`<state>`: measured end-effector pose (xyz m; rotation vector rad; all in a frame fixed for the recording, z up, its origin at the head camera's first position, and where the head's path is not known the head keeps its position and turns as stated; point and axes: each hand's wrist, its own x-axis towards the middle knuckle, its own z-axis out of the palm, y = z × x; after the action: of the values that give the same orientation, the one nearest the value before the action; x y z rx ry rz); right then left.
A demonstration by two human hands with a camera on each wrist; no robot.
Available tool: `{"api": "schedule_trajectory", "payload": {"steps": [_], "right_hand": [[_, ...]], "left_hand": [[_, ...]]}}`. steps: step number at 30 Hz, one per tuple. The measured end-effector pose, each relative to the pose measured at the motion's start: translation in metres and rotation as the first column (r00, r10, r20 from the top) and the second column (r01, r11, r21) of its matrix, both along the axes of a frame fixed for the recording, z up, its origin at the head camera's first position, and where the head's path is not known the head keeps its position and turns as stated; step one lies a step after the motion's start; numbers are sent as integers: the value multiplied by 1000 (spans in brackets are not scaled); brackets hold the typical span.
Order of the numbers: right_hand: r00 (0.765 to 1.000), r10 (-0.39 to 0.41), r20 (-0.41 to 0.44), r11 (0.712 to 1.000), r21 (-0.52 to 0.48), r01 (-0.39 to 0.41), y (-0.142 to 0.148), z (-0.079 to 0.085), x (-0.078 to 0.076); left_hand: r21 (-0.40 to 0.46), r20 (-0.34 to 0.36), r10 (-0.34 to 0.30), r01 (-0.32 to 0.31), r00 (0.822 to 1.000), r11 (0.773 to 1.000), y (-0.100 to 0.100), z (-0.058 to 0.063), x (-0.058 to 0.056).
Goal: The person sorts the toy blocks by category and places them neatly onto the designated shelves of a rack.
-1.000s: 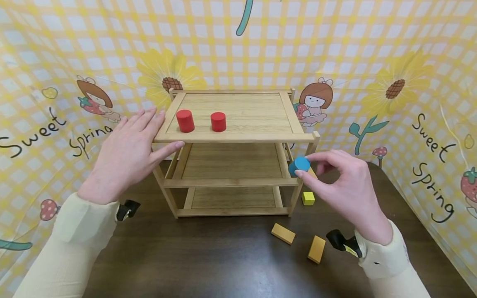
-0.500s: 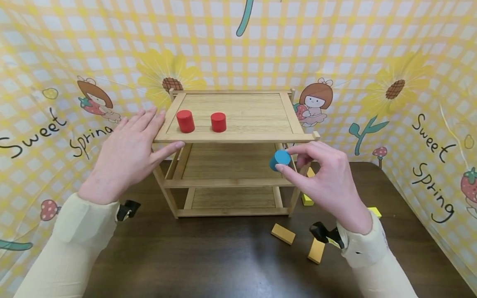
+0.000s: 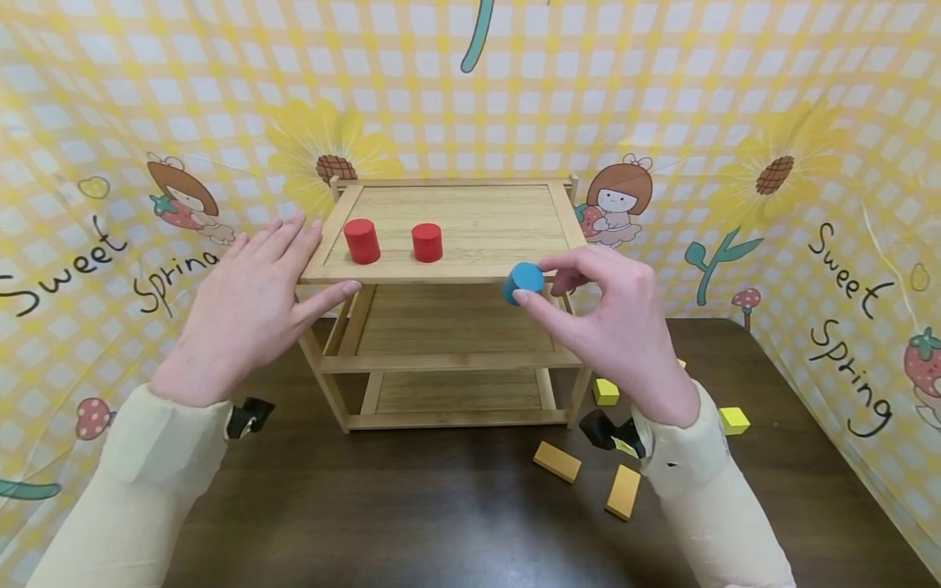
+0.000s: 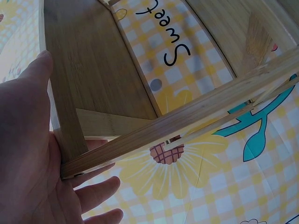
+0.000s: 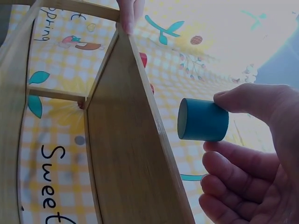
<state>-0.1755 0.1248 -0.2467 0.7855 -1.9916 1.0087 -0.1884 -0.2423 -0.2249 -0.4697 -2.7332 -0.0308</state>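
Note:
My right hand (image 3: 613, 314) pinches a blue cylinder block (image 3: 524, 282) between thumb and fingertips, in front of the top shelf's front edge. In the right wrist view the blue cylinder (image 5: 203, 119) hangs just off the edge of the shelf board (image 5: 135, 149). My left hand (image 3: 253, 306) rests at the left front corner of the wooden three-tier rack (image 3: 470, 273), fingers straight, thumb along the front rail. In the left wrist view that hand (image 4: 32, 140) lies around the rack's corner. Two red cylinders, one taller (image 3: 362, 241) and one shorter (image 3: 427, 242), stand on the top shelf's left half.
Right of the rack, yellow blocks (image 3: 606, 392) (image 3: 733, 420) lie on the dark table (image 3: 412, 506). Two orange oblong blocks (image 3: 556, 462) (image 3: 622, 492) lie in front of its right leg. A checked cloth (image 3: 470, 114) hangs behind and at both sides.
My right hand has carried the blue cylinder left and up, from beside the rack's right post to the top shelf's front edge. My left hand has stayed at the corner.

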Motion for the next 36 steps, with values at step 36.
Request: {"api": "schedule_trajectory", "payload": {"steps": [36], "right_hand": [[944,-127,303,976,206,66,-39,35,-55]], "left_hand": [[3,-7,0,0,1000,1000,0,0,-1]]}}
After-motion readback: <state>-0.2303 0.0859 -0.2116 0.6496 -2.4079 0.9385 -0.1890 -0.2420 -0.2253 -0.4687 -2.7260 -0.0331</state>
